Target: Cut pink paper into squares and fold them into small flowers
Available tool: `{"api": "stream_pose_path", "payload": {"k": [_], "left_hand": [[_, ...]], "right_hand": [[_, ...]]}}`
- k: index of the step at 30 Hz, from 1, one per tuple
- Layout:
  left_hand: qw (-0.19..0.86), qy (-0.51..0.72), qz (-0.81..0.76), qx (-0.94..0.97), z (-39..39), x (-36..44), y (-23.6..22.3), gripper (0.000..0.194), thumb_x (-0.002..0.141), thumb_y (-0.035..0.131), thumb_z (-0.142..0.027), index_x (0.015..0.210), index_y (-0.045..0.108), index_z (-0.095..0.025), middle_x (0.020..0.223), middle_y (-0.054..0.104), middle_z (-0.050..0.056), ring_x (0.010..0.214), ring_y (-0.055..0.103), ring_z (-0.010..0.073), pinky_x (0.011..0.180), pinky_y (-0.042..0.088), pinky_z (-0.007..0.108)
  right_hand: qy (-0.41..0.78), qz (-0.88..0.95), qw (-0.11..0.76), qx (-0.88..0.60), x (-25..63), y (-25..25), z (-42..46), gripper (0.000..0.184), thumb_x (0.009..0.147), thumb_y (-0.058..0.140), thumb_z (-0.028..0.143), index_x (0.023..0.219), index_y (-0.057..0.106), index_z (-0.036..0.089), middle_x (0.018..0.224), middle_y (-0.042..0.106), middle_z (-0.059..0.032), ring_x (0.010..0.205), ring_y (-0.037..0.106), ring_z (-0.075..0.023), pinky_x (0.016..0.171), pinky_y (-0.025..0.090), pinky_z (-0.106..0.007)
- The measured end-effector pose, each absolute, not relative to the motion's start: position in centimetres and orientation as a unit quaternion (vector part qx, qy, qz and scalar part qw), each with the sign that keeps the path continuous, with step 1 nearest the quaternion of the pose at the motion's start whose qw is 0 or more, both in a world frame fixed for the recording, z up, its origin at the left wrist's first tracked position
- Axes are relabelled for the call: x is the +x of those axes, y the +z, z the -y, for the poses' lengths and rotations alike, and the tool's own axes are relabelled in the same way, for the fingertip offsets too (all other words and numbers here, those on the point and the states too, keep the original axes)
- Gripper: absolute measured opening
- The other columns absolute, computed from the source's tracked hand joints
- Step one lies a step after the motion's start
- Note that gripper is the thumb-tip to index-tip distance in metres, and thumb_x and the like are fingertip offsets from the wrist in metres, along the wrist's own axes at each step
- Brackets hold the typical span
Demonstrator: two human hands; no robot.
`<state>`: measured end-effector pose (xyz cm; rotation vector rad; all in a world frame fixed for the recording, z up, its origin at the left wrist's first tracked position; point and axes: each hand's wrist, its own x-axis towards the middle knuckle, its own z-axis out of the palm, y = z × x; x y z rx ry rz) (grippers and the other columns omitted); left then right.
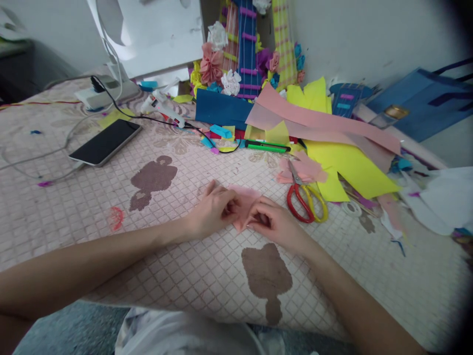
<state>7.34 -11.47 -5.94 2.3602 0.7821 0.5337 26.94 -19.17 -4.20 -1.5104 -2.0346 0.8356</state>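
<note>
A small piece of pink crepe paper [244, 199] lies between my two hands, just above or on the patterned tablecloth [185, 276]. My left hand [218, 209] is closed on its left side, thumb and fingers pinched together. On the right, my right hand [275, 222] pinches the paper's lower right edge between thumb and fingertips. The near end of the paper narrows to a point. Just right of my right hand lie scissors [310, 202] with one red and one yellow handle, blades toward a stack of pink paper pieces [305, 167].
A phone [107, 142] on a cable lies at left, near a white power strip [107, 93]. Behind are a glue gun [162, 109], a green cutter knife [268, 146], pink and yellow paper sheets [351, 165], and paper-flower decorated guitar shapes [247, 49]. A tape roll [352, 209] lies right.
</note>
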Motion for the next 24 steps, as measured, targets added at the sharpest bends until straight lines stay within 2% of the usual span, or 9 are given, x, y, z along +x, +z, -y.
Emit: {"api": "stream_pose_path", "payload": {"k": [3, 6, 8, 11, 19, 24], "left_hand": [[0.319, 0.181, -0.269, 0.891, 11.0, 7.0, -5.4, 0.012, 0.077, 0.059, -0.021, 0.088, 0.061, -0.019, 0.075, 0.063, -0.002, 0.085, 0.056, 0.0168, 0.104, 0.024, 0.045], [0.349, 0.14, -0.222, 0.9, 10.5, 6.5, -4.8, 0.004, 0.078, 0.06, -0.022, 0.078, 0.064, -0.02, 0.085, 0.065, -0.001, 0.091, 0.056, 0.0171, 0.105, 0.02, 0.044], [0.361, 0.124, -0.203, 0.901, 10.1, 6.3, -4.7, 0.006, 0.078, 0.061, -0.022, 0.075, 0.066, -0.021, 0.089, 0.066, -0.001, 0.096, 0.056, 0.0173, 0.106, 0.017, 0.044], [0.364, 0.121, -0.193, 0.903, 9.8, 6.1, -4.7, 0.009, 0.08, 0.06, -0.024, 0.076, 0.067, -0.023, 0.09, 0.067, -0.002, 0.099, 0.056, 0.0174, 0.107, 0.013, 0.044], [0.336, 0.163, -0.231, 0.898, 10.5, 6.5, -5.4, 0.011, 0.082, 0.058, -0.023, 0.081, 0.069, -0.025, 0.095, 0.069, -0.001, 0.103, 0.056, 0.019, 0.107, 0.016, 0.045], [0.333, 0.181, -0.269, 0.886, 10.8, 6.8, -5.8, 0.018, 0.077, 0.061, -0.023, 0.095, 0.064, -0.023, 0.083, 0.066, -0.002, 0.088, 0.059, 0.0165, 0.107, 0.015, 0.048]], "right_hand": [[0.372, 0.751, 0.212, -0.503, 28.2, -3.7, 19.1, 0.008, 0.079, 0.058, 0.012, 0.078, 0.059, 0.021, 0.092, 0.053, -0.0008, 0.074, 0.053, -0.0112, 0.06, 0.041, -0.023], [0.405, 0.749, 0.195, -0.487, 29.1, -3.5, 18.9, 0.005, 0.079, 0.061, 0.015, 0.08, 0.061, 0.02, 0.1, 0.052, -0.0027, 0.08, 0.053, -0.0126, 0.063, 0.043, -0.024], [0.409, 0.747, 0.195, -0.487, 29.3, -3.5, 18.9, 0.007, 0.08, 0.06, 0.014, 0.083, 0.06, 0.02, 0.101, 0.051, -0.0026, 0.077, 0.053, -0.0114, 0.063, 0.043, -0.024], [0.389, 0.748, 0.207, -0.496, 28.9, -3.7, 18.8, 0.009, 0.082, 0.055, 0.012, 0.085, 0.058, 0.02, 0.095, 0.052, -0.0014, 0.072, 0.051, -0.01, 0.062, 0.042, -0.024], [0.274, 0.733, 0.246, -0.572, 26.6, -4.5, 19.1, 0.005, 0.083, 0.057, 0.018, 0.078, 0.055, 0.02, 0.085, 0.053, -0.0003, 0.071, 0.05, -0.0117, 0.059, 0.039, -0.024], [0.248, 0.734, 0.251, -0.581, 26.3, -4.7, 19.2, 0.007, 0.083, 0.055, 0.018, 0.077, 0.054, 0.021, 0.083, 0.054, -0.0007, 0.075, 0.052, -0.0137, 0.063, 0.04, -0.026]]}}
